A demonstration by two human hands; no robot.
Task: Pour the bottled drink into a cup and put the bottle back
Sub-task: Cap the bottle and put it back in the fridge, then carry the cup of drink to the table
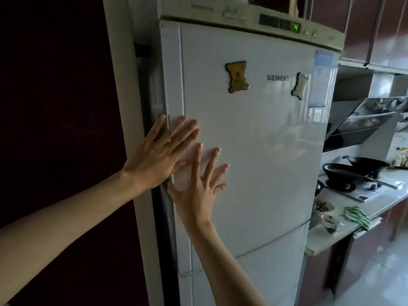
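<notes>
A dim kitchen: on the right a pale counter (344,235) runs along the wall beneath dark reddish wall cabinets (375,29) and a slanted black range hood (362,122). On the counter sits a gas hob (362,191) carrying a black wok (344,172), with a second dark pan (366,162) just behind it. Nearer the camera lie a small dish of dark scraps (323,206), a small white bowl (330,220) and a crumpled green-and-white striped cloth (356,216) at the counter's edge. The floor is light glossy tile (362,283). To the left is a very dark wall or panel (55,85).

Filling the middle stands a tall white refrigerator (254,151) with a grey brand name on the upper door, a green-lit display on the top panel (294,27), a gold-brown bear-shaped magnet (237,77) and a white dark-edged magnet (299,86) on its front, and a blue-and-white label (320,78) along its right edge. The upper door appears shut or almost shut; a dark seam shows along its left side. Neither the bottle nor the cup shows anywhere in view.

Both hands are empty, fingers stretched flat and spread. The left hand (161,153) lies on the door's left edge, its fingertips on the white front and its thumb over the side strip. The right hand (198,186) sits just below and to the right of it, palm against the door front, fingers fanned wide; its thumb meets the door edge under the left hand. The two hands overlap slightly where the left palm covers the right forefinger's base.
</notes>
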